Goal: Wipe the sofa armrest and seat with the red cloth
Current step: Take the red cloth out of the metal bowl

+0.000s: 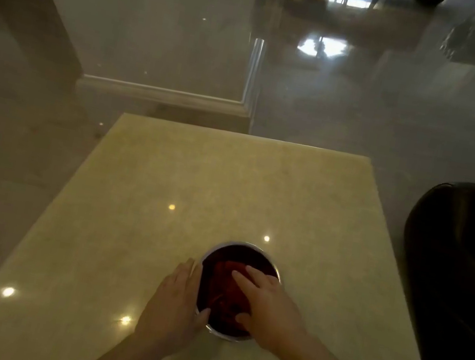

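A round metal bowl [245,247] stands on the beige stone table [198,179], near its front middle. The red cloth [223,291] lies bunched inside the bowl. My left hand [176,302] wraps the bowl's left side, thumb hooked over the near rim. My right hand [267,309] reaches into the bowl from the right, its fingers spread flat on top of the cloth. The dark leather sofa [462,267] sits at the right edge of the view, its rounded armrest beside the table.
Glossy tiled floor [354,105] surrounds the table and reflects ceiling lights. A wall corner with a skirting board [163,91] stands behind the table's far edge. Chair legs show at the top of the view.
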